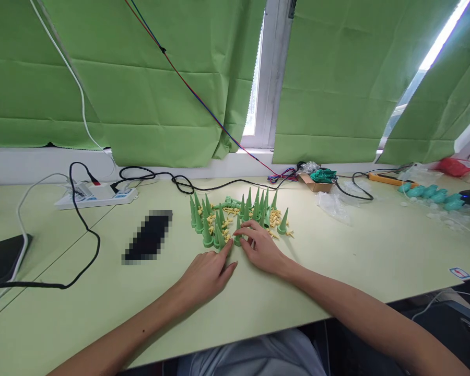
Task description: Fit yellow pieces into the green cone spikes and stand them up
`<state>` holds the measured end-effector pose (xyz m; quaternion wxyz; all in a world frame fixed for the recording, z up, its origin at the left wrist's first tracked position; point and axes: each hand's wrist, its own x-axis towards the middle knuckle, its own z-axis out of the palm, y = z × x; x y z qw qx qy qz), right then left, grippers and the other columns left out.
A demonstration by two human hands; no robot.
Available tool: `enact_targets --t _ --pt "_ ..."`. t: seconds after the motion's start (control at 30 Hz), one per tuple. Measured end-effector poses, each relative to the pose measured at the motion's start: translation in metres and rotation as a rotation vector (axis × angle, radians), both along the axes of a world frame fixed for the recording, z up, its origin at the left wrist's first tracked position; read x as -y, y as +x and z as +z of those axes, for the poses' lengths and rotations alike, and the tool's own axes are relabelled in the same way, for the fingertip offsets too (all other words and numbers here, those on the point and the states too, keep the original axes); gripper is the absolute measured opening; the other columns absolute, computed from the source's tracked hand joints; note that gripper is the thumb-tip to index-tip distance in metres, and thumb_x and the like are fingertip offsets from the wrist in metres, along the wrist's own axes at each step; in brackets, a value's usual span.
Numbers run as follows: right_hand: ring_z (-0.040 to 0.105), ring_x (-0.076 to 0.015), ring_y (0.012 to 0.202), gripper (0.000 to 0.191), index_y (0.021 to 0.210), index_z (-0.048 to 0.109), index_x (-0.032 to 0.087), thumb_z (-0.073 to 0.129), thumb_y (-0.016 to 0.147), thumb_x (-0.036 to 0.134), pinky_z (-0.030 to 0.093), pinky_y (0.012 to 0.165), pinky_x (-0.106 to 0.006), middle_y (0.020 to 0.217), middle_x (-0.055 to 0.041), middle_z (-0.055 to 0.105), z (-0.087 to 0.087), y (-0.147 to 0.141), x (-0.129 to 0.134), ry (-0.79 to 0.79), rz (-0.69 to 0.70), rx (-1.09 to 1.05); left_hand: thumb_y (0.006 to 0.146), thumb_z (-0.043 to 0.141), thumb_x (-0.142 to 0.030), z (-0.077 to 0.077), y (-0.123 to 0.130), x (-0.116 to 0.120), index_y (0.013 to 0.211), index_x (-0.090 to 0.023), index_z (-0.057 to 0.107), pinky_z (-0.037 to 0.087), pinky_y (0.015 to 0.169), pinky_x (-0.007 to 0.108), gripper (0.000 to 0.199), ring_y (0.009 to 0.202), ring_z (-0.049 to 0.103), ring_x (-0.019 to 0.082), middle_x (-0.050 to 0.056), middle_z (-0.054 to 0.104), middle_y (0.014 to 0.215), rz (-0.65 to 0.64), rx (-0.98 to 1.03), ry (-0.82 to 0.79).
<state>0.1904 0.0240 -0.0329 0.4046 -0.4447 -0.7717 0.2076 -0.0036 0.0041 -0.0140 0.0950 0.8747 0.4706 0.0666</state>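
A cluster of upright green cones [207, 232] with round bases stands on the pale table [297, 297], with small yellow pieces [274, 218] scattered among them. My right hand [263, 250] reaches in from the right, its thumb and fingers closed around a green cone [238, 223] at the front of the cluster. Just left of that cone, my left hand [207, 274] rests low over the table. Its index finger stretches toward the cone's base and its thumb is apart; I see nothing held in it. Whether that fingertip touches a yellow piece is unclear.
A power strip [97, 197] with black and white cables lies at the back left, and a dark pixelated shape [148, 237] left of the cones. A small cardboard box [316, 183] and clear plastic [333, 206] are behind right. Teal objects [431, 193] lie farther right.
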Motion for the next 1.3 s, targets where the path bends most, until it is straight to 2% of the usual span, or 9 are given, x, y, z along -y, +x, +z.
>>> enact_targets --t 0.17,0.53,0.8,0.97,1.13,1.3 --pt "0.056 -0.0088 0.065 0.028 0.110 0.067 0.022 0.050 0.092 0.010 0.052 0.069 -0.030 0.120 -0.0071 0.055 0.0001 0.0004 0.0005 0.000 0.012 0.009 0.099 0.038 -0.038 0.0029 0.0026 0.0029 0.144 -0.012 0.042 0.032 0.059 0.032 0.053 0.071 0.065 0.031 0.010 0.070 0.074 0.022 -0.036 -0.006" --pt "0.055 -0.0088 0.065 0.025 0.104 0.066 0.022 0.049 0.091 0.009 0.050 0.065 -0.028 0.117 -0.0062 0.056 -0.0007 0.0009 0.0003 0.018 0.050 0.005 0.097 0.041 -0.040 0.0061 0.0005 -0.0013 0.148 -0.012 0.037 0.034 0.059 0.029 0.058 0.067 0.063 0.025 0.007 0.069 0.073 0.034 0.022 -0.079" --pt "0.053 -0.0105 0.069 0.022 0.087 0.061 0.018 0.045 0.085 0.002 0.045 0.064 -0.025 0.108 -0.0058 0.058 0.0012 0.0016 0.0003 0.069 0.060 -0.008 0.097 0.043 -0.038 0.0070 -0.0006 -0.0009 0.148 -0.017 0.040 0.032 0.056 0.028 0.055 0.061 0.060 0.023 0.000 0.066 0.063 0.007 0.056 -0.094" --pt "0.051 -0.0119 0.068 0.023 0.075 0.054 0.018 0.043 0.078 -0.001 0.040 0.061 -0.023 0.092 -0.0035 0.061 0.0028 0.0013 -0.0013 0.106 0.038 -0.023 0.097 0.043 -0.039 0.0042 -0.0007 -0.0016 0.145 -0.015 0.044 0.032 0.056 0.028 0.054 0.060 0.060 0.023 0.000 0.064 0.062 0.005 0.069 -0.076" --pt "0.046 -0.0112 0.058 0.021 0.073 0.053 0.019 0.044 0.076 -0.001 0.035 0.058 -0.022 0.067 0.0031 0.055 0.0041 0.0008 -0.0002 0.064 -0.025 -0.034 0.098 0.042 -0.040 0.0010 0.0004 -0.0011 0.144 -0.015 0.046 0.036 0.057 0.028 0.053 0.065 0.063 0.024 0.002 0.066 0.066 0.004 0.069 -0.058" --pt "0.044 -0.0105 0.054 0.021 0.081 0.056 0.018 0.045 0.077 0.001 0.035 0.058 -0.023 0.064 0.0047 0.053 0.0055 0.0007 0.0017 0.051 -0.056 -0.037 0.100 0.039 -0.039 0.0019 0.0019 0.0019 0.148 -0.016 0.042 0.040 0.061 0.029 0.053 0.071 0.068 0.027 0.006 0.070 0.072 0.036 -0.038 0.035"
